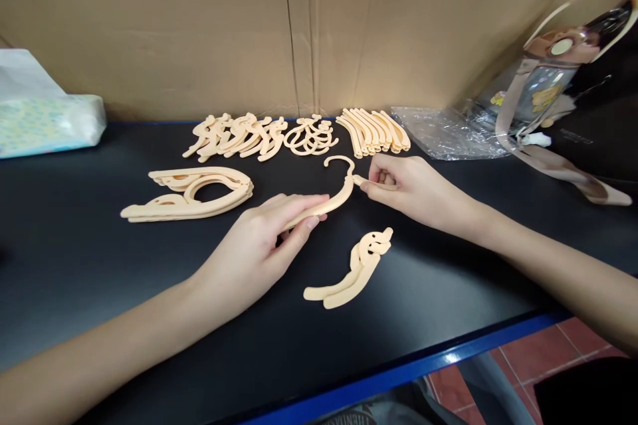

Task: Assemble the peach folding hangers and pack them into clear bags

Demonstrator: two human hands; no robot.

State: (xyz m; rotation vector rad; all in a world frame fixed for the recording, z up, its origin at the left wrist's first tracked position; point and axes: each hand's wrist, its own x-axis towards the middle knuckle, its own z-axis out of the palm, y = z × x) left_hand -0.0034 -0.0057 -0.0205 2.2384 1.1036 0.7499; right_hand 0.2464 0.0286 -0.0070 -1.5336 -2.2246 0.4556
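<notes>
My left hand (269,229) is closed around one cream plastic arm of a folding clothes hanger (341,195), thumb below and fingers above. The hanger's hook (339,161) curves up from its far end and opens to the left. At the joint beside the hook, my right hand (399,182) pinches a short cream end piece; most of that piece is hidden by the fingers. Nearer to me, two loose curved hanger arms (349,275) lie overlapped on the black table, with small holes at their wide ends.
Folded hangers (219,209) are stacked at left. Along the back lie curved arms (236,135), hooks (312,136) and ribbed arm pieces (373,131). A clear plastic bag (448,133) and a strapped bottle (548,83) stand right; a tissue pack (50,123) is far left. A cardboard wall (199,26) closes the back.
</notes>
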